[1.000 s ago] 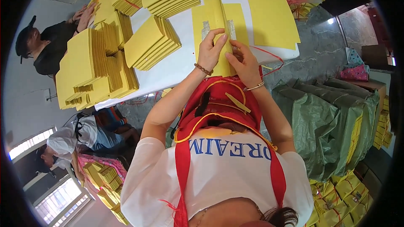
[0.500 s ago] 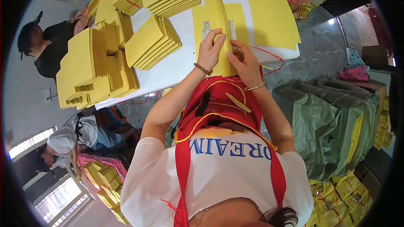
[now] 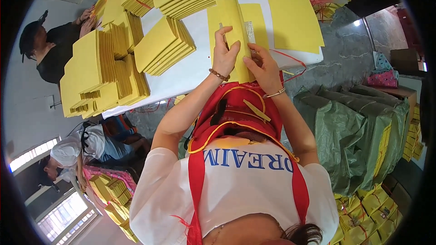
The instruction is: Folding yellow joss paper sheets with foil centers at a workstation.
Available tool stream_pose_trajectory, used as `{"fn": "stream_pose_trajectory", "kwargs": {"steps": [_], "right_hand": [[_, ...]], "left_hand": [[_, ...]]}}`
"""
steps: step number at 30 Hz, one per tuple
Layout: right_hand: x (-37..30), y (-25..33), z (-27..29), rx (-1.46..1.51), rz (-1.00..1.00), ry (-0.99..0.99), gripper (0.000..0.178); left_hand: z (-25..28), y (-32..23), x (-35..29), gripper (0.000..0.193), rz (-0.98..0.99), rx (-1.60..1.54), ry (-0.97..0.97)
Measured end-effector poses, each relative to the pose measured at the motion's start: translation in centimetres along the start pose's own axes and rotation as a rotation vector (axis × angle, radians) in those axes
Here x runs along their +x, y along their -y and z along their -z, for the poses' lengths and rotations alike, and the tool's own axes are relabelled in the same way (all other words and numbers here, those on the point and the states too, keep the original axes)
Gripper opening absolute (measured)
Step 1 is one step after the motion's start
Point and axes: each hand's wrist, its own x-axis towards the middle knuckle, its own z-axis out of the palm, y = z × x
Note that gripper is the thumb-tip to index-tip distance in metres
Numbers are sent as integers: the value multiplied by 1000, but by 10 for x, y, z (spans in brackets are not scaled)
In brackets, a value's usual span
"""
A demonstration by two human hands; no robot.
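A yellow paper piece (image 3: 231,11), folded lengthwise, stands partly raised at the table's front edge, above flat yellow sheets (image 3: 255,13). My left hand (image 3: 225,54) rests against its left panel, thumb and forefinger apart, the other fingers partly hidden. My right hand (image 3: 264,68) pinches its right edge between thumb and fingers. A grey, shiny patch (image 3: 249,31) shows beside the fold. The near end of the paper reaches my red apron (image 3: 240,104), where a narrow yellow strip (image 3: 257,110) lies.
Stacks of folded yellow paper (image 3: 165,47) cover the left of the white table (image 3: 177,70). A large yellow sheet (image 3: 295,18) lies right, near red string (image 3: 297,59). Green woven sacks (image 3: 349,131) stand on the floor. Two co-workers (image 3: 56,47) are at the left.
My left thumb and forefinger have come off the fold's upright edge and moved slightly left, spreading apart. The left panel leans wider over the sheets. My right hand stays almost still.
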Motion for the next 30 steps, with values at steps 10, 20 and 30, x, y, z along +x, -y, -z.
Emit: {"fn": "stream_pose_trajectory", "kwargs": {"steps": [10, 20, 30], "right_hand": [[-2, 19, 2, -20, -80, 73, 43], [-1, 12, 1, -15, -24, 34, 42], [-1, 9, 3, 28, -68, 61, 44]], "left_hand": [[10, -1, 2, 27, 265, -59, 223], [10, -5, 3, 31, 182, 55, 262], [9, -5, 3, 28, 173, 43, 250]]}}
